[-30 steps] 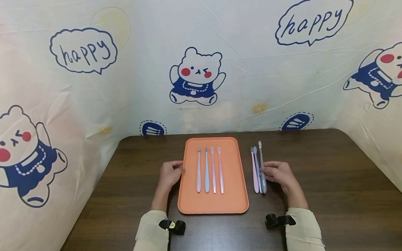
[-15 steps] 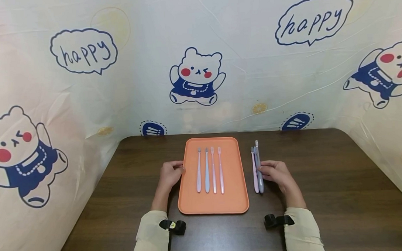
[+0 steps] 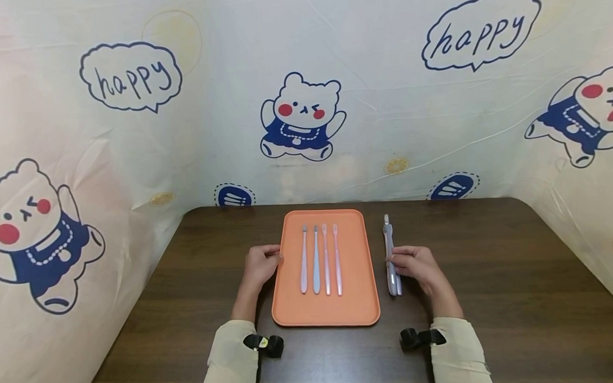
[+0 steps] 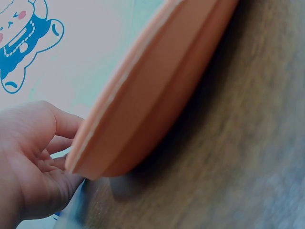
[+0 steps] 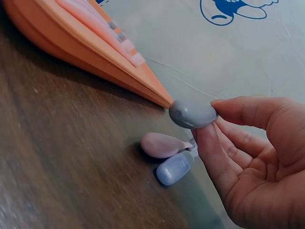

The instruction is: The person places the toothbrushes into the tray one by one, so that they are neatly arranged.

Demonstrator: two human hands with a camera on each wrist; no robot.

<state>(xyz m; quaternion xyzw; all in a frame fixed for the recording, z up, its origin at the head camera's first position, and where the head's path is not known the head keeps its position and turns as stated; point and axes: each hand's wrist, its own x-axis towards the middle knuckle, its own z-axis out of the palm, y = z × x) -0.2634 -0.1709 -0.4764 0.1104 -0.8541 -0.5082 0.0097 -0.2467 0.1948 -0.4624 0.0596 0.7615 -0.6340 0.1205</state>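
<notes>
An orange tray [image 3: 294,310] lies on the table with several toothbrushes in a row on it, among them a blue toothbrush [image 3: 316,270] and a pink toothbrush [image 3: 338,269]. My left hand [image 3: 261,267] holds the tray's left rim between thumb and fingers. To the right of the tray, my right hand [image 3: 416,266] pinches a grey toothbrush [image 5: 193,113] between thumb and fingers. Under it on the table lie a pink-handled toothbrush [image 5: 163,145] and a bluish toothbrush [image 5: 174,169] side by side. In the head view the grey one hides most of the pink one.
The dark wooden table [image 3: 507,280] reaches back to a printed cloth backdrop [image 3: 301,39] with bears and speech bubbles. Black wrist cameras [image 3: 422,338] sit at both sleeves.
My right hand has moved left with the grey toothbrush, which passes over the two toothbrushes beside the tray. The left hand and the tray have stayed where they were.
</notes>
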